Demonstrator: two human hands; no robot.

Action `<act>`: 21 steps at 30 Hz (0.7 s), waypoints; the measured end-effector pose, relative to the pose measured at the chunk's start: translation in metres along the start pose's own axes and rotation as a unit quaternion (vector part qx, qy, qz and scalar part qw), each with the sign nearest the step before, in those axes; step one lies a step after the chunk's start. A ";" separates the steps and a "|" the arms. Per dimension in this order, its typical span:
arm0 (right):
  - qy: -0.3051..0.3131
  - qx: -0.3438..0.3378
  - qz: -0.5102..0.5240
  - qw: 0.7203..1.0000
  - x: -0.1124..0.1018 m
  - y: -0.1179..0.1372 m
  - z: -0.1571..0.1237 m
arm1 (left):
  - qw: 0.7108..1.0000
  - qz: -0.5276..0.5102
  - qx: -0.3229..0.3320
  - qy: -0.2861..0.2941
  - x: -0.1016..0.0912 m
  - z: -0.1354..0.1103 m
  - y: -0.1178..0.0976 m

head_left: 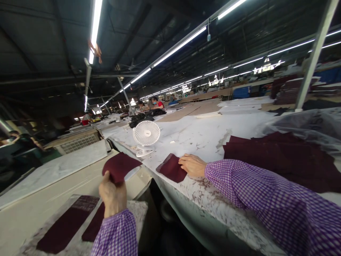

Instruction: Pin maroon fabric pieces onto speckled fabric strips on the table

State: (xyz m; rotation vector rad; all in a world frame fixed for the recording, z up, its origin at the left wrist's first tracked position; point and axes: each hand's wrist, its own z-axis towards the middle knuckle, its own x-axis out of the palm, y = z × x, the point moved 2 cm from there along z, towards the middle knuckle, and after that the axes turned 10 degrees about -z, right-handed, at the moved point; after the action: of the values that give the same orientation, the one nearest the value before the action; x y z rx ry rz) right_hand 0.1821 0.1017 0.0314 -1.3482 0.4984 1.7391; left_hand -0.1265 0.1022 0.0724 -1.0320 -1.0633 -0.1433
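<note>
My left hand (112, 192) is closed on a maroon fabric piece (121, 166), holding it up by its lower edge above the cream surface. My right hand (192, 165) has its fingers bent together over the right edge of another maroon fabric piece (173, 169), which lies near the front edge of the white table. A greyish, textured strip runs along that piece's far left side. Below my left hand, a maroon panel (66, 224) lies on a stained pale board, and a second panel (93, 222) beside it is partly hidden by my wrist.
A small white fan (146, 133) stands on the white-covered table (191, 131). At the right, maroon fabric pieces (279, 160) lie in a spread stack beside clear plastic. A dark gap separates the table from the cream surface (16, 217). People sit farther back.
</note>
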 end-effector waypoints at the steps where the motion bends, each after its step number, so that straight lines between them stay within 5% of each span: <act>1: 0.006 0.002 0.009 1.000 -0.001 0.000 0.001 | 0.999 0.014 0.034 -0.003 -0.003 0.003 -0.011; 4: 0.022 0.010 0.057 0.998 -0.005 -0.002 0.005 | 0.992 0.086 0.082 0.036 -0.001 -0.010 -0.028; 9: 0.031 0.096 0.211 0.972 -0.033 -0.012 0.001 | 0.954 0.224 -0.038 0.196 0.013 -0.076 0.001; 12: 0.123 0.178 0.415 0.884 -0.045 -0.012 -0.015 | 0.905 0.298 -0.053 0.299 0.015 -0.119 0.029; 14: 0.203 0.206 0.525 0.801 -0.051 -0.008 -0.030 | 0.847 0.345 -0.012 0.405 0.018 -0.148 0.043; 16: 0.240 0.224 0.578 0.747 -0.055 -0.006 -0.044 | 0.780 0.367 0.051 0.505 0.020 -0.176 0.053; 18: 0.233 0.226 0.583 0.745 -0.058 -0.008 -0.056 | 0.732 0.384 0.091 0.556 0.021 -0.199 0.057; 21: 0.206 0.200 0.525 0.801 -0.058 -0.016 -0.066 | 0.684 0.397 0.109 0.602 0.024 -0.218 0.057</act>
State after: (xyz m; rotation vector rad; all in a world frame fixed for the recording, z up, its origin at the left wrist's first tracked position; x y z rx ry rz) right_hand 0.2365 0.0395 0.0657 -1.1763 2.0508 1.9307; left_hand 0.0597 -0.0223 0.0353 -0.8239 0.6095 0.0360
